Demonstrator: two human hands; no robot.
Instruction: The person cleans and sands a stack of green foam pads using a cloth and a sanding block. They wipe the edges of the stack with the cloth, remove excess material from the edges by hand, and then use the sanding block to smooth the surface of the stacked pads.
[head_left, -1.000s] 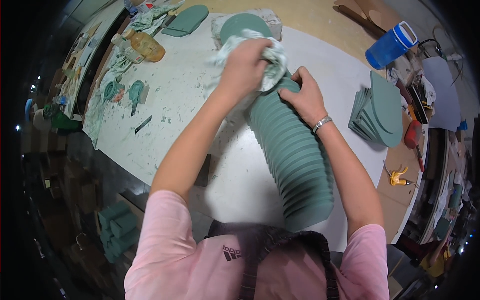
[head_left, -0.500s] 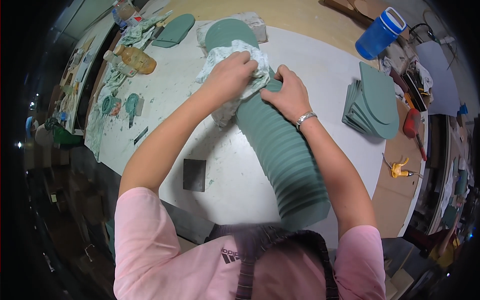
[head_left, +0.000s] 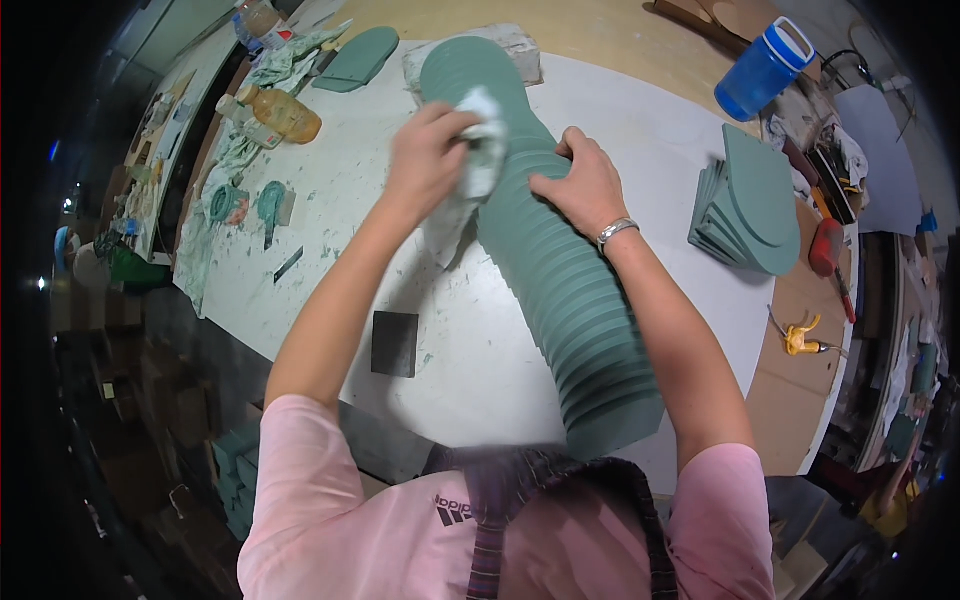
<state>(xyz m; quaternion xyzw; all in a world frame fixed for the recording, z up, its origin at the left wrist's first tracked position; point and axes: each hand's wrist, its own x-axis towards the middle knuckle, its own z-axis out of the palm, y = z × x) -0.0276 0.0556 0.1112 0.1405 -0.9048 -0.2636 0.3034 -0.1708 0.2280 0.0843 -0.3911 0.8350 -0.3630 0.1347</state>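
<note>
The fanned row of flat, round-ended green sheets [head_left: 575, 290] has the right hand [head_left: 590, 190] resting along its right side, thumb parted from the fingers; the left hand [head_left: 425, 165] is clenched on a crumpled, white-green cloth [head_left: 487, 160] at its left side. Its long axis runs away from the body, slightly leftward, rounded ends pointing forward. The smooth, matt sheets overlap like scales upon the white, stained tabletop [head_left: 680, 150].

There are two hands [head_left: 425, 160] [head_left: 588, 190], one held cloth [head_left: 484, 150], one row of green pieces [head_left: 565, 270] and one dark square plate [head_left: 395, 344].
</note>
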